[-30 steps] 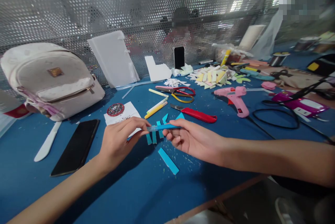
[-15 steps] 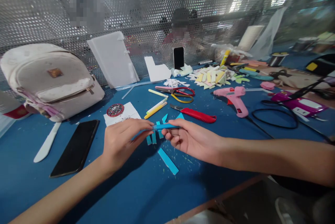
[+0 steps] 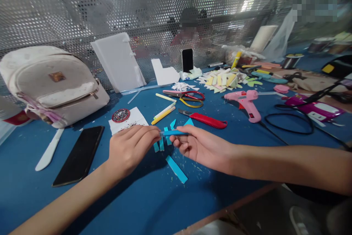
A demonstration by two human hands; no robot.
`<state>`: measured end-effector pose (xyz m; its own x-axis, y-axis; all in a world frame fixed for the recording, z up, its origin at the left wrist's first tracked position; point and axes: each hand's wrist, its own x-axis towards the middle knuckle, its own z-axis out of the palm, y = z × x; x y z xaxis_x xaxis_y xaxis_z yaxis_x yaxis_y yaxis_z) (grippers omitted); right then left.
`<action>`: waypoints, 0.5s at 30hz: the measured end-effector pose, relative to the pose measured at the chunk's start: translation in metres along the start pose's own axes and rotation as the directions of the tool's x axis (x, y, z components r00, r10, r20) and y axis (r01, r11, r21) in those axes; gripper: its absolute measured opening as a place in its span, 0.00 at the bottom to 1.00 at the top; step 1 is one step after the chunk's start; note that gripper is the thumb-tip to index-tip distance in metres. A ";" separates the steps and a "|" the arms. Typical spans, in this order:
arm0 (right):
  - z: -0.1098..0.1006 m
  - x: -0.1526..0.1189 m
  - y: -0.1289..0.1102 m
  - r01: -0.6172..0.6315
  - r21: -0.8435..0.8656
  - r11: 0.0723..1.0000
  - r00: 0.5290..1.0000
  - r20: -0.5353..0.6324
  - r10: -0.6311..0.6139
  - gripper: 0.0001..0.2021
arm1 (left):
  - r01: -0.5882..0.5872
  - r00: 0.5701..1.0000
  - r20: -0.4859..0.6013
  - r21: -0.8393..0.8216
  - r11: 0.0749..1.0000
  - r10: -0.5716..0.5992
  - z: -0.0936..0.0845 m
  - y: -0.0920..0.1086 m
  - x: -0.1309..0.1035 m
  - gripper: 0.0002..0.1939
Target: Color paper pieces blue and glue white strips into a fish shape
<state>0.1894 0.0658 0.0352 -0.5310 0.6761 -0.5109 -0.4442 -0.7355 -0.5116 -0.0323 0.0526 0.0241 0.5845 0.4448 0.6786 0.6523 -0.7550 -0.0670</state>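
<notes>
A slim blue rod (image 3: 177, 132) with a paler left end is held level between my two hands above the table. My left hand (image 3: 133, 147) pinches that paler end between thumb and fingers. The other end sits in my right hand (image 3: 199, 147), thumb on top and fingers curled beneath. Beneath and behind the rod lie several short blue strips (image 3: 161, 144), partly hidden by it. A longer blue strip (image 3: 176, 169) rests by itself closer to me. Just beyond my hands are a yellow stick (image 3: 163, 116) and a red utility knife (image 3: 209, 120) with its blade out.
Red-handled scissors (image 3: 192, 95) and a pink glue gun (image 3: 244, 103) with a cord lie beyond. Foam scraps (image 3: 222, 80) are heaped at the back. A black phone (image 3: 78, 156), a white plastic knife (image 3: 49, 150) and a pale backpack (image 3: 55, 84) are on the left.
My left-hand fingers have closed down slightly and rolled forward around the rod's end. My right hand and the rod are almost where they were.
</notes>
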 end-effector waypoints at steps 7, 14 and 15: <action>-0.009 -0.002 -0.006 0.018 0.010 1.000 1.000 0.002 -0.018 0.11 | 0.157 0.987 0.007 -0.139 0.978 -0.158 -0.009 -0.007 -0.004 0.01; -0.015 0.003 -0.008 0.030 0.001 1.000 1.000 0.006 -0.030 0.10 | 0.283 0.955 0.177 -0.308 0.908 -0.238 -0.038 0.014 -0.012 0.04; -0.016 0.003 -0.009 0.034 -0.001 0.999 0.999 0.003 -0.034 0.11 | 0.293 0.946 0.233 -0.323 0.900 -0.225 -0.043 0.018 -0.014 0.05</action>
<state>0.2029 0.0749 0.0271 -0.5176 0.7008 -0.4908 -0.4619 -0.7118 -0.5292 -0.0494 0.0121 0.0446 0.5185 0.7029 0.4869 0.6028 -0.7043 0.3749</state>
